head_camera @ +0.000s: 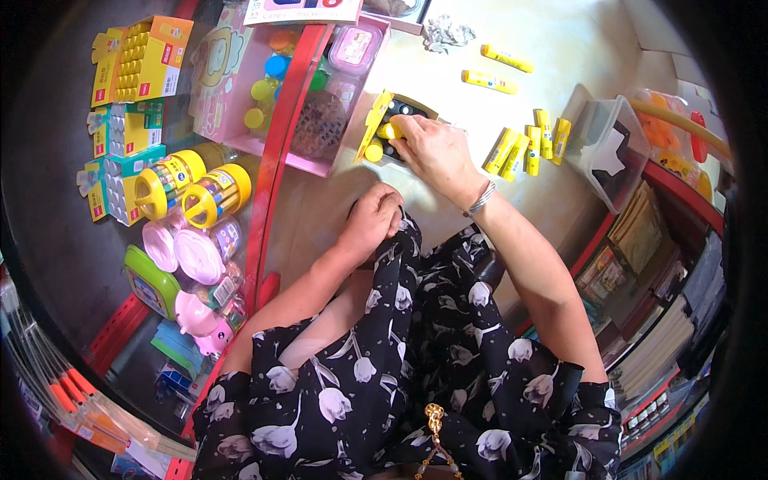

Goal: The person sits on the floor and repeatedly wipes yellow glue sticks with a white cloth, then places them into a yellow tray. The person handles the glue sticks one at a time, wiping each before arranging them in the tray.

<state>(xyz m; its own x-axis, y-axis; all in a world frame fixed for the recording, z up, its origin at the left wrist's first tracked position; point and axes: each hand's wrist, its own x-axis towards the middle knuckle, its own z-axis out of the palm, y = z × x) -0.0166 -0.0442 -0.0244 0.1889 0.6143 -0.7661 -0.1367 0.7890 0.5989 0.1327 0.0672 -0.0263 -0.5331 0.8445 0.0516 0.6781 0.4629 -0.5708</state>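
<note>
My right hand point(435, 153), with a silver bracelet at the wrist, reaches over a small open cardboard box point(372, 123) on the floor. Its fingers pinch the yellow cap of a glue stick point(390, 131) at the box. Another yellow cap point(374, 152) shows beside it, and several dark round ends point(405, 110) fill other places in the box. My left hand point(378, 213) rests on my knee with its fingers curled; nothing shows in it. Several yellow glue sticks point(507, 151) lie on the floor right of my right hand, and two more point(489, 81) lie farther off.
A pink box point(366, 90) of tubs stands left, behind a red shelf edge point(273, 156). The left shelf holds boxed glue sticks point(133, 63) and yellow-lidded pen jars point(216, 195). A clear plastic bin point(606, 150) stands right. Crumpled paper point(447, 33) lies at the top.
</note>
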